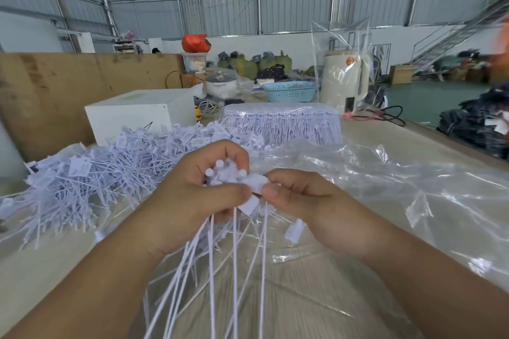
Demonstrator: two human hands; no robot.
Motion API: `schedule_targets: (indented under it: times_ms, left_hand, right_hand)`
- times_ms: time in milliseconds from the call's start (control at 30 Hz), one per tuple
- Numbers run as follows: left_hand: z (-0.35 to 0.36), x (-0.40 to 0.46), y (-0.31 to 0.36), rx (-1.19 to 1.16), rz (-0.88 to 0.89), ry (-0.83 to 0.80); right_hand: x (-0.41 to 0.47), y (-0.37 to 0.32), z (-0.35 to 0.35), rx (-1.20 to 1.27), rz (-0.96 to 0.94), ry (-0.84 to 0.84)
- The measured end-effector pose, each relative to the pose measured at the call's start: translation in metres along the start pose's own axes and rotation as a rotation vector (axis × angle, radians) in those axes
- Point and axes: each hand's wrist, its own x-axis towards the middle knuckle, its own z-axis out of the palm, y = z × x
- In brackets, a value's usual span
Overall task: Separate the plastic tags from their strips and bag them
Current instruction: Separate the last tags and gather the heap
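My left hand [201, 190] grips a bunch of white plastic tags [234, 176], heads up, with their long thin tails [220, 270] hanging down toward me. My right hand [300, 195] pinches the flat head of one tag at the right side of that bunch, thumb on top. A large loose heap of white tags [110, 170] lies on the table to the left. A wrapped block of tags still on their strips [283, 124] sits behind the hands. A big clear plastic bag [385, 181] spreads across the table under and right of my hands.
A white box [137, 115] stands behind the heap. Farther back sit a blue basket [289, 91], a cream kettle [344, 80] under clear film, cables and a brown board wall [68, 85]. The table's right edge [440, 132] drops to a green floor with dark bundles.
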Motion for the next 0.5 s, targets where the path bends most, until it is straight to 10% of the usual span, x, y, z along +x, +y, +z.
schedule_targets:
  times_ms: [267,500]
  left_hand:
    - [-0.008,-0.004,0.005,0.002,-0.043,-0.153]
    - [0.005,-0.001,-0.001,-0.041,0.058,0.063]
  right_hand:
    - [-0.003,-0.002,0.000,-0.108,-0.083,0.099]
    - [0.000,-0.010,0.011,-0.118,-0.156,0.286]
